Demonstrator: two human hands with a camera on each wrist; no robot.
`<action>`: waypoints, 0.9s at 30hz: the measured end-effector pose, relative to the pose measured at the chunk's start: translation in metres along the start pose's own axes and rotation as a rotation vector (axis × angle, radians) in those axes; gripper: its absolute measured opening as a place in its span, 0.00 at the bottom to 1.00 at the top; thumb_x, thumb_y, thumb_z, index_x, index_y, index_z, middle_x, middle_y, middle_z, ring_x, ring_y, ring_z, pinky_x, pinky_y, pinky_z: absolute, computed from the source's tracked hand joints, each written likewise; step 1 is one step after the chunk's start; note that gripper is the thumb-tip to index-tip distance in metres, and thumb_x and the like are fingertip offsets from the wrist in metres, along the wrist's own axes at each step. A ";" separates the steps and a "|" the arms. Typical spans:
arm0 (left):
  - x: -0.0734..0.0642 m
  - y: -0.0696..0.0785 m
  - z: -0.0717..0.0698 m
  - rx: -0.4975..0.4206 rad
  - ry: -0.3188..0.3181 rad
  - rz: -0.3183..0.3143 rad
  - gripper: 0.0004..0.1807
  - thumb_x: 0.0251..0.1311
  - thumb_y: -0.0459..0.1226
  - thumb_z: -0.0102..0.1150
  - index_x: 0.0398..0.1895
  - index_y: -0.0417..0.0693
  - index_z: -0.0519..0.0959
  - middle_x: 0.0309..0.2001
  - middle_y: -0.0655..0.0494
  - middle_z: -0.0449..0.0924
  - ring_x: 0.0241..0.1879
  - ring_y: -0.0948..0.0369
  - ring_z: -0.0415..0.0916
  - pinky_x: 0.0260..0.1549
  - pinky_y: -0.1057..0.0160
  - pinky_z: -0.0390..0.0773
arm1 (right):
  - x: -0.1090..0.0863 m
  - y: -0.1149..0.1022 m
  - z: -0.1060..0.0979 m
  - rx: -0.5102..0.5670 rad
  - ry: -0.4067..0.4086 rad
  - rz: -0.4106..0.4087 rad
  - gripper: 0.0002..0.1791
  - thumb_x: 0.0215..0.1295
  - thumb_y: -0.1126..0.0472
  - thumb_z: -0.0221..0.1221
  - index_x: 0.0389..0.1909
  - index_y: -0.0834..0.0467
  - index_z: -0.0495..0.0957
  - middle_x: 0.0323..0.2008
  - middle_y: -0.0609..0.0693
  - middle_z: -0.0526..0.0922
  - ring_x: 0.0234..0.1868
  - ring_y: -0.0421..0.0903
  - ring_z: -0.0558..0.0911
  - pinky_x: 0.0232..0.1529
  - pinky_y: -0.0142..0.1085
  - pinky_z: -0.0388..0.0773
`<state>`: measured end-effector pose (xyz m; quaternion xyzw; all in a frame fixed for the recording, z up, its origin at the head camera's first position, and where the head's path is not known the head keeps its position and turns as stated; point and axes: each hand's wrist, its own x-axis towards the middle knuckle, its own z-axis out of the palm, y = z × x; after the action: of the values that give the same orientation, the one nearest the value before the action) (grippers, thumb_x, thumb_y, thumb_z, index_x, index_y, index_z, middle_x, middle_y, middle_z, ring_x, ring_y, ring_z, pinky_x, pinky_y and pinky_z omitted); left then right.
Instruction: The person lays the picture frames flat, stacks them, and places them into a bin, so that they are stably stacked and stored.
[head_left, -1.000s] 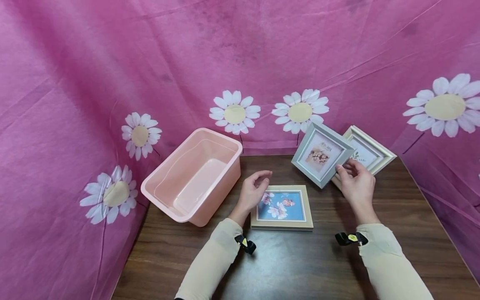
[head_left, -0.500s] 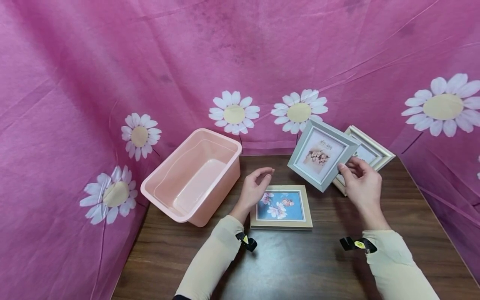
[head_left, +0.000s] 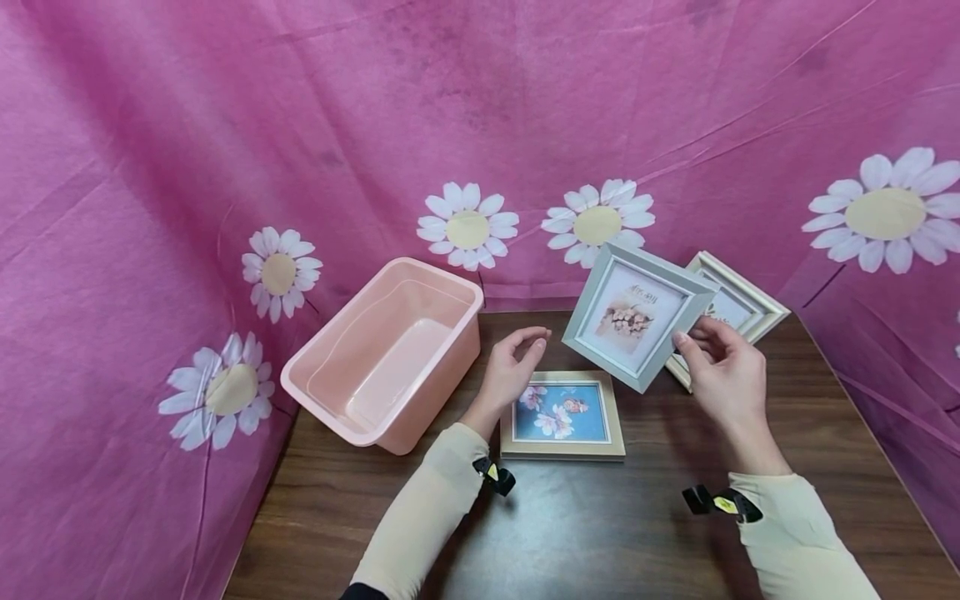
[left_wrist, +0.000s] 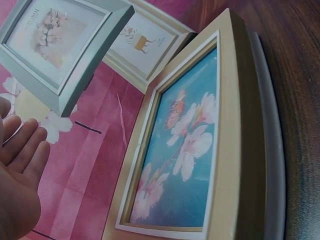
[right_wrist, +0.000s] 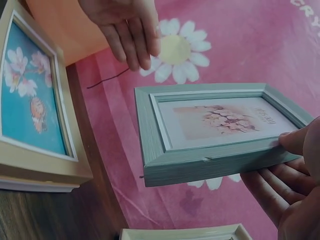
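My right hand (head_left: pixel 726 377) pinches a grey-green picture frame (head_left: pixel 660 362) by its right edge, thumb on the front and fingers behind. This frame, with its pink bouquet print (right_wrist: pixel 227 120), is held tilted above the table. Behind it a cream picture frame (head_left: pixel 767 315) leans at the back right, partly covered. A beige picture frame (head_left: pixel 617 417) with a blue flower picture lies flat, and a pale layer (left_wrist: pixel 267 135) shows beneath it. My left hand (head_left: pixel 508 375) hovers by that frame's upper left corner, fingers loosely bent and holding nothing.
A pink plastic bin (head_left: pixel 442 392) stands at the left on the brown wooden table (head_left: pixel 585 533), and its visible inside holds nothing. Pink cloth (head_left: pixel 525 100) with white daisies hangs close behind the table and along both sides.
My right hand has shifted slightly right and nearer me, and the grey-green frame has swung a little left and turned. My left hand has barely moved.
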<state>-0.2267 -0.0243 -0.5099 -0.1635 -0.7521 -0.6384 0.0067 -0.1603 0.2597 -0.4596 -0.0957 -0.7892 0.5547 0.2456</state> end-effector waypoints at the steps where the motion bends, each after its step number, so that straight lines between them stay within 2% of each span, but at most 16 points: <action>1: 0.001 0.000 0.000 -0.004 0.003 -0.003 0.17 0.80 0.34 0.57 0.63 0.35 0.83 0.61 0.38 0.87 0.64 0.45 0.84 0.68 0.53 0.82 | -0.001 -0.001 0.000 -0.005 -0.004 -0.003 0.17 0.70 0.70 0.67 0.57 0.71 0.84 0.31 0.18 0.80 0.34 0.18 0.81 0.40 0.12 0.78; 9: 0.006 -0.001 -0.002 -0.021 0.010 -0.036 0.18 0.81 0.36 0.56 0.65 0.33 0.81 0.63 0.39 0.86 0.65 0.46 0.84 0.68 0.54 0.82 | -0.008 -0.009 0.001 -0.019 -0.036 -0.015 0.17 0.70 0.70 0.68 0.57 0.71 0.84 0.31 0.17 0.80 0.33 0.17 0.81 0.38 0.12 0.78; 18: 0.009 0.000 -0.007 -0.019 -0.049 -0.017 0.20 0.80 0.37 0.57 0.68 0.35 0.79 0.66 0.38 0.83 0.67 0.44 0.82 0.69 0.51 0.81 | -0.014 -0.011 0.001 -0.009 -0.048 -0.034 0.15 0.69 0.72 0.67 0.55 0.73 0.84 0.31 0.18 0.80 0.33 0.18 0.81 0.38 0.13 0.78; 27: 0.011 0.000 -0.011 -0.034 -0.090 -0.019 0.22 0.79 0.34 0.58 0.71 0.34 0.76 0.68 0.36 0.81 0.69 0.43 0.79 0.72 0.51 0.79 | -0.018 -0.015 0.004 -0.018 -0.103 -0.065 0.18 0.70 0.72 0.67 0.58 0.73 0.83 0.33 0.16 0.80 0.35 0.17 0.81 0.37 0.13 0.78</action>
<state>-0.2396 -0.0321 -0.5055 -0.1848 -0.7423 -0.6430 -0.0359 -0.1450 0.2428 -0.4521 -0.0437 -0.8086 0.5433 0.2217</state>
